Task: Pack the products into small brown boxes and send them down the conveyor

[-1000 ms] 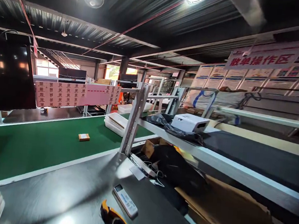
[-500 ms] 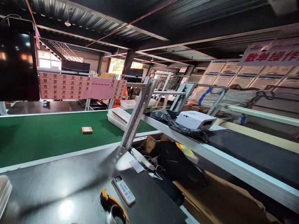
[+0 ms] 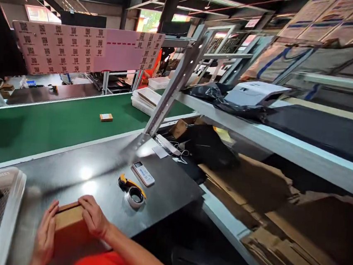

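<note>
A brown cardboard box [image 3: 69,220] stands at the near edge of the grey metal table [image 3: 105,159], close to my body. My left hand [image 3: 45,234] is pressed along its left side, fingers at the top edge. My right hand [image 3: 94,217] grips the far right corner, fingers bent over the edge. Beyond my right hand lies an orange tape dispenser [image 3: 124,181] with a roll of clear tape [image 3: 135,197]. A white handheld device [image 3: 143,174] with a small dark screen rests just behind the dispenser.
White plastic basket [image 3: 16,200] at the left. Green conveyor [image 3: 55,125] beyond the table carries a small box [image 3: 106,118] and white trays [image 3: 143,104]. A slanted metal post [image 3: 175,82] rises at the table's far corner. Flattened cardboard [image 3: 252,185] and a white printer [image 3: 255,93] at the right.
The view has tilted down. Both hands and the cardboard box now show at the bottom; before, only a fingertip was visible there.
</note>
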Demonstrator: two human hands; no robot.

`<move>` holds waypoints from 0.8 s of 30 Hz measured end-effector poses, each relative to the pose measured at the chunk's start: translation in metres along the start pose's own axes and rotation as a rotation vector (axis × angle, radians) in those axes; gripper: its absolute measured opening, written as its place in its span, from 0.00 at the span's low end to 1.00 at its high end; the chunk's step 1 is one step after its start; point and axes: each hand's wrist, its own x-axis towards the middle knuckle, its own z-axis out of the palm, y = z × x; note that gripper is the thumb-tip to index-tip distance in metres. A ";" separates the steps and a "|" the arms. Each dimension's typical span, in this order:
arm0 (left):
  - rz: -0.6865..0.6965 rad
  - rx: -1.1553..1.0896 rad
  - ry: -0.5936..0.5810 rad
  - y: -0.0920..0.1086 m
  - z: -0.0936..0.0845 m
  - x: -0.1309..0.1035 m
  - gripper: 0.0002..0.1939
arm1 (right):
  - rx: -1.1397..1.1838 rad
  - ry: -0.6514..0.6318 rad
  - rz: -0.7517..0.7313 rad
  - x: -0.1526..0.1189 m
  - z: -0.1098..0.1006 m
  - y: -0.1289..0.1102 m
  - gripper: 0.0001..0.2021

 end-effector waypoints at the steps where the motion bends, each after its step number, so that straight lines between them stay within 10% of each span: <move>1: 0.059 0.010 -0.013 -0.013 0.011 -0.001 0.25 | -0.035 -0.014 -0.054 -0.003 0.003 0.010 0.27; 7: 0.219 0.188 -0.083 -0.076 0.054 -0.045 0.22 | -0.149 -0.151 -0.118 -0.042 -0.012 0.060 0.27; 13: 0.305 0.269 -0.146 -0.049 0.043 -0.058 0.23 | -0.514 0.146 0.618 -0.062 -0.122 0.123 0.28; 17: 0.388 0.298 -0.200 -0.045 0.037 -0.052 0.26 | -0.585 -0.003 0.841 -0.051 -0.166 0.152 0.22; 24: 0.337 0.268 -0.176 -0.047 0.050 -0.069 0.30 | -0.487 -0.156 0.782 -0.039 -0.139 0.110 0.09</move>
